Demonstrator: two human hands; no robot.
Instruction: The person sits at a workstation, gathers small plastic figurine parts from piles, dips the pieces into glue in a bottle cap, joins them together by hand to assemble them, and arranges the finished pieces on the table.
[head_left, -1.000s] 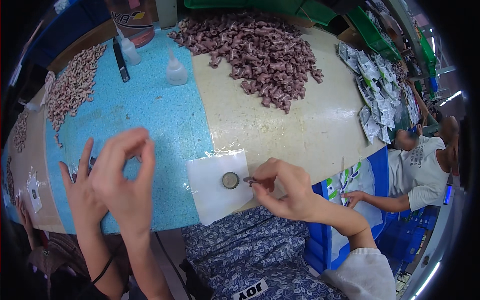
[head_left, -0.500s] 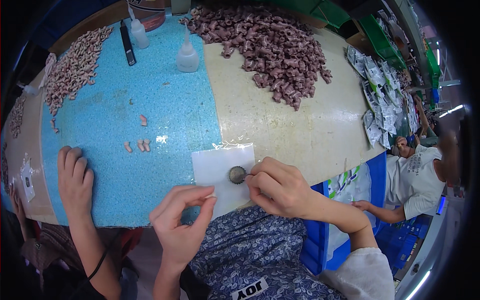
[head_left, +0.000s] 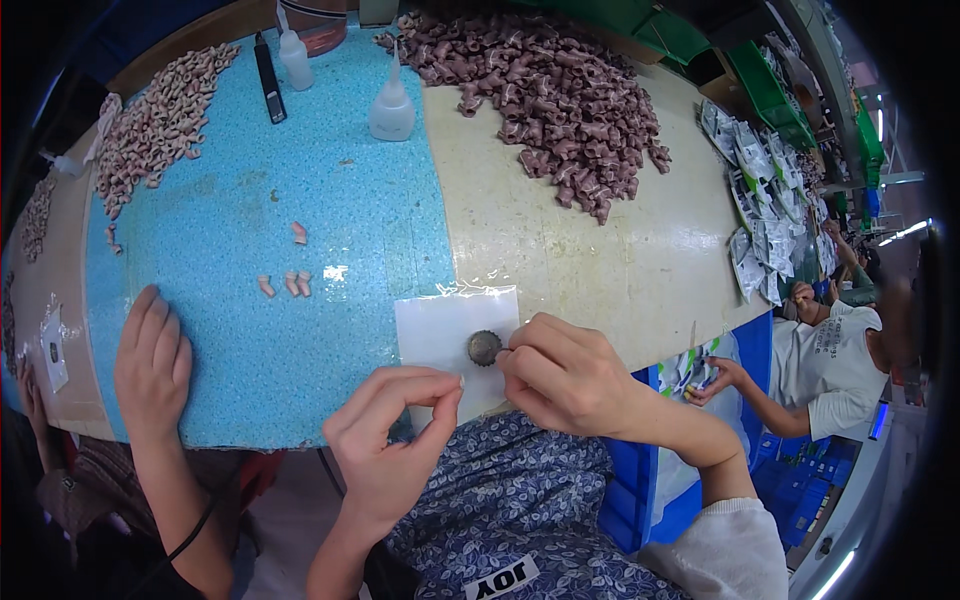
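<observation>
My left hand [head_left: 395, 435] is closed, with thumb and forefinger pinched around a tiny whitish thing too small to name. Opposite it, my right hand [head_left: 570, 375] is also pinched, its fingertips beside a dark crimped bottle cap [head_left: 484, 348]. Whatever those fingers hold, if anything, is hidden. The cap lies on a white sheet [head_left: 430, 330] at the table's front edge, under clear plastic film. Both hands hover low over the sheet's near part.
Several small pink pieces [head_left: 298, 284] lie on the blue mat [head_left: 350, 220]. Another person's hand [head_left: 155, 370] rests at its left. Farther back are a squeeze bottle [head_left: 392, 108], a black pen-like tool [head_left: 268, 80] and a heap of brown parts [head_left: 570, 120]. Blue crates [head_left: 630, 480] stand at right.
My left hand has moved right, closer to my right hand, still pinched. My right hand stays beside the cap. The whole view has shifted slightly.
</observation>
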